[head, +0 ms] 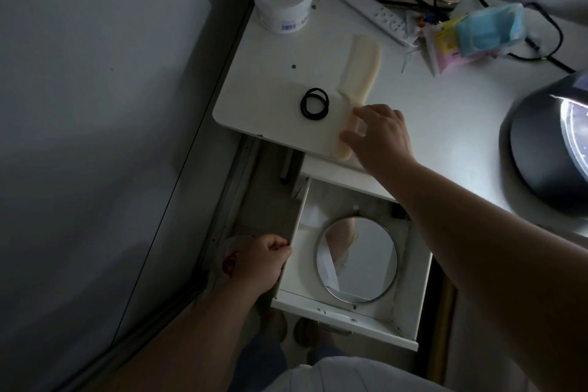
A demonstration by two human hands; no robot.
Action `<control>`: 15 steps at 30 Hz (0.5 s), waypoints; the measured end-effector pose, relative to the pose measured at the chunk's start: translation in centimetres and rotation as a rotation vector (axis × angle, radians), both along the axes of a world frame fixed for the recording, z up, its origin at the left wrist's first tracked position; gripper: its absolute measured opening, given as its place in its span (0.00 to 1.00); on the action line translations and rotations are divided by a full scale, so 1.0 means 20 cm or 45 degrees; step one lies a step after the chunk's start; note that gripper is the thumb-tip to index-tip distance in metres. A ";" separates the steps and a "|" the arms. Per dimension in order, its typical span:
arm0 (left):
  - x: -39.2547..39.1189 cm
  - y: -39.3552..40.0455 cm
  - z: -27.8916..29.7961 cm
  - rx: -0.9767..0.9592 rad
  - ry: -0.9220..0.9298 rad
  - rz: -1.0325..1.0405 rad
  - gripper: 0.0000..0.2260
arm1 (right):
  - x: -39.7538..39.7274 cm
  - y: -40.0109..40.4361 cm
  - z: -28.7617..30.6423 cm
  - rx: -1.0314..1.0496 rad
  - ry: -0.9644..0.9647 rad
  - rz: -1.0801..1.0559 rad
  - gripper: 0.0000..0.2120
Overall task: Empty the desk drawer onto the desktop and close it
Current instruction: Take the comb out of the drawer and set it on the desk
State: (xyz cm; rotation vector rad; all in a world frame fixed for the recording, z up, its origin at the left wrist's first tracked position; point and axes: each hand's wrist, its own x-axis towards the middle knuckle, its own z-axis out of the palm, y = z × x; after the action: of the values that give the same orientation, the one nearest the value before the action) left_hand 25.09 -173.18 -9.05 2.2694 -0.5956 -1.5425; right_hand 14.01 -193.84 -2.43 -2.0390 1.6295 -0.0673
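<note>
Resting on the comb (359, 86), my right hand (378, 134) lies loosely spread at the desktop (445, 124) edge, beyond the open drawer (350, 312). My left hand (264, 261) curls around the drawer's left wall. Inside the drawer a round mirror (358, 259) lies flat, nearer the left hand, with bare desktop room beside the hair ties (314, 103).

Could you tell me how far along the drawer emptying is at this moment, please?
Partly done. The black elastic hair ties and the cream plastic comb already lie on the white desktop. The right hand rests on the comb's handle end, while the left hand grips the side of the open white drawer. Left: lift out the round metal-rimmed mirror, then close the drawer.
</note>
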 end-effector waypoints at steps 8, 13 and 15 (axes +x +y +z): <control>-0.01 0.00 0.01 0.007 -0.007 0.031 0.10 | 0.01 0.00 0.00 -0.007 -0.025 -0.023 0.25; -0.04 -0.02 0.07 0.004 -0.087 0.008 0.11 | -0.10 0.19 0.06 0.002 -0.368 -0.355 0.19; -0.07 -0.03 0.11 -0.064 -0.172 -0.006 0.12 | -0.20 0.37 0.05 0.073 -0.452 -0.528 0.15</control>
State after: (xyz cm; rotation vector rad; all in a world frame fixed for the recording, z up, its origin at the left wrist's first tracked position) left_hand 23.67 -173.86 -6.80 2.3487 -0.6682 -1.3680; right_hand 9.98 -186.38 -1.45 -1.5115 1.7632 -0.4934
